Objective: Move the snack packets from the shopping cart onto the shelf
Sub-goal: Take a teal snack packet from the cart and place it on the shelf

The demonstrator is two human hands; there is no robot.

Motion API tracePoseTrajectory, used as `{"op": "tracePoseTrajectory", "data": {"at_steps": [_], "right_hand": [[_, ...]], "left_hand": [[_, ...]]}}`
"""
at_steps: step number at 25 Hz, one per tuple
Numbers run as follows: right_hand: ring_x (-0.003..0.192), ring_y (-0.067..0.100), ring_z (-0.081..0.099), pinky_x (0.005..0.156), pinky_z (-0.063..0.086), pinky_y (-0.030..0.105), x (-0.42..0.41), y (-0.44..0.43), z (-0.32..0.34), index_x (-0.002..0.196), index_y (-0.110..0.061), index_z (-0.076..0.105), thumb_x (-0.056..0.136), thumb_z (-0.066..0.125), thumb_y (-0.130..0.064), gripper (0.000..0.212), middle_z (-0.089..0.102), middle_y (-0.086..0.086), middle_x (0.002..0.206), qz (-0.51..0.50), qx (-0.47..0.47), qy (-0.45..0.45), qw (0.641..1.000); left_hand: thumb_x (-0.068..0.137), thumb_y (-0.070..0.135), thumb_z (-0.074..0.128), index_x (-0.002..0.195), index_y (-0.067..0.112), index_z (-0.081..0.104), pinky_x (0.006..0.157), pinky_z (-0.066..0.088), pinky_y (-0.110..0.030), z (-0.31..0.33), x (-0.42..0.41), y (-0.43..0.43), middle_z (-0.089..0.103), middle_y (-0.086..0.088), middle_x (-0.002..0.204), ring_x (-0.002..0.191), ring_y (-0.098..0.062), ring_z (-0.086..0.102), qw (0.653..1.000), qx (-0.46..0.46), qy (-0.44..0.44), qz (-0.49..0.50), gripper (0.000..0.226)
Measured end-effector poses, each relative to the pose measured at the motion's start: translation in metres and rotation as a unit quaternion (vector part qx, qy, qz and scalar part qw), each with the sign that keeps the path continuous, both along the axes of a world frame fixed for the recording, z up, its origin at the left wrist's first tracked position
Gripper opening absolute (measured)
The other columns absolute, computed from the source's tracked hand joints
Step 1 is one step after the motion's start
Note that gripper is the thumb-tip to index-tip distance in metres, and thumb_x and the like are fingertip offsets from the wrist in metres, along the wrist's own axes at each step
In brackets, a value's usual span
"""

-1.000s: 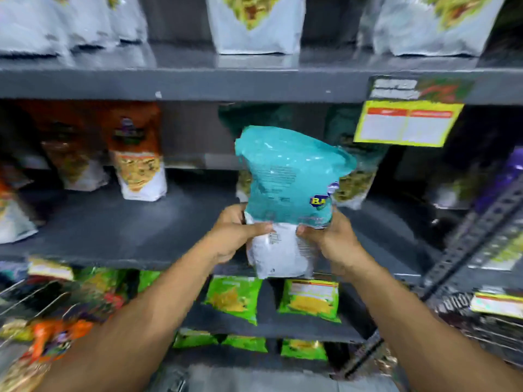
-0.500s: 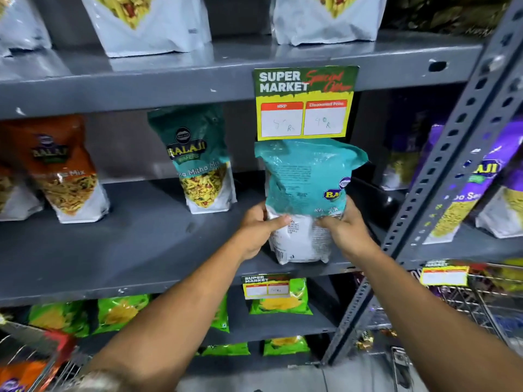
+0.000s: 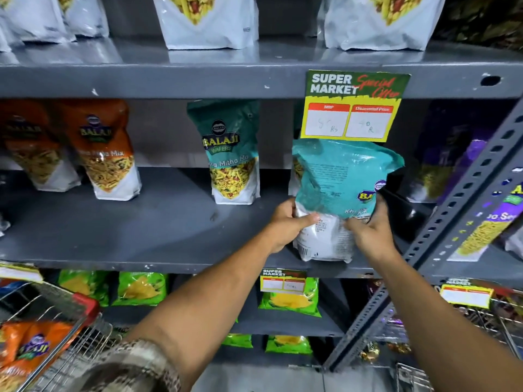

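Wire shopping cart with red rim [image 3: 56, 312] lower left, orange snack packet [image 3: 28, 352] inside. Left hand [image 3: 288, 224] and right hand [image 3: 368, 233] both clamp teal-and-white plastic snack packet [image 3: 336, 199], upright, base touching front of grey metal middle shelf [image 3: 141, 227], below yellow-green price tag [image 3: 353, 106].

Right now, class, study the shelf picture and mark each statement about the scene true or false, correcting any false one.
1. Both hands hold the teal packet. True: left hand, right hand.
2. The packet shows its front to the camera. False: its printed back faces us.
3. A price tag hangs just above it. True.
4. The shopping cart is empty. False: orange packets lie in it.
5. Purple packets stand left of the held packet. False: orange ones and a teal one do.
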State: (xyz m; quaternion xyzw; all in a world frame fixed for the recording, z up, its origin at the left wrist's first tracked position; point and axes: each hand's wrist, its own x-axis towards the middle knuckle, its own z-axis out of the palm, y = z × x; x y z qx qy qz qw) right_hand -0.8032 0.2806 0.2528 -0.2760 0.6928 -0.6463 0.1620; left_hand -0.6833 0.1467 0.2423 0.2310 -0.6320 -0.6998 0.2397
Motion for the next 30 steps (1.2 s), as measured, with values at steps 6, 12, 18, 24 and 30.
{"op": "tracePoseTrajectory", "data": {"at_steps": [6,12,18,24,30], "right_hand": [[0.124,0.030,0.036,0.108,0.034,0.047,0.089,0.019,-0.058,0.135,-0.009,0.030,0.064,0.059,-0.031,0.080,0.033,0.015,0.134,-0.169,0.068,0.148,0.972],[0.124,0.015,0.040,0.103,0.037,0.028,0.043,0.009,-0.055,0.128,-0.022,0.041,0.041,0.081,-0.058,0.102,0.048,0.003,0.126,-0.006,0.160,0.220,0.962],[0.108,0.017,0.061,0.089,0.048,0.033,-0.011,0.017,-0.058,0.126,-0.018,0.045,0.063,0.080,-0.025,0.073,0.064,0.001,0.121,0.045,0.162,0.068,0.983],[0.111,0.032,0.059,0.079,0.037,0.025,-0.022,0.016,-0.063,0.119,-0.017,0.055,0.086,0.048,-0.013,0.035,0.066,0.010,0.122,0.014,0.257,0.183,0.949],[0.098,0.041,0.060,0.075,0.046,0.038,-0.011,0.019,-0.059,0.106,-0.008,0.056,0.085,0.044,-0.009,0.024,0.069,0.020,0.107,-0.042,0.318,0.217,0.922]], "left_hand": [[0.083,0.004,0.068,0.097,0.023,0.062,0.083,0.054,-0.023,0.006,0.015,0.014,0.068,-0.007,0.110,0.090,-0.011,0.066,1.000,-0.008,-0.008,0.019,0.024],[0.062,0.011,0.050,0.086,0.030,0.061,0.069,0.049,-0.014,-0.010,0.048,0.049,0.067,0.005,0.084,0.075,0.005,0.063,0.994,-0.091,-0.053,-0.005,0.033],[0.065,0.011,0.083,0.148,0.014,0.019,0.117,0.031,-0.040,0.000,0.030,-0.001,0.030,-0.004,0.155,0.142,-0.021,0.031,0.967,-0.127,-0.218,-0.025,0.104],[0.048,0.024,0.093,0.125,0.022,0.047,0.105,0.046,-0.042,-0.018,0.016,0.004,0.056,-0.006,0.133,0.120,-0.020,0.054,0.966,-0.166,-0.199,0.006,0.089],[0.037,0.038,0.094,0.106,0.025,0.057,0.094,0.055,-0.044,-0.023,0.008,0.010,0.061,-0.008,0.118,0.108,-0.021,0.061,0.959,-0.196,-0.203,0.039,0.079]]}}
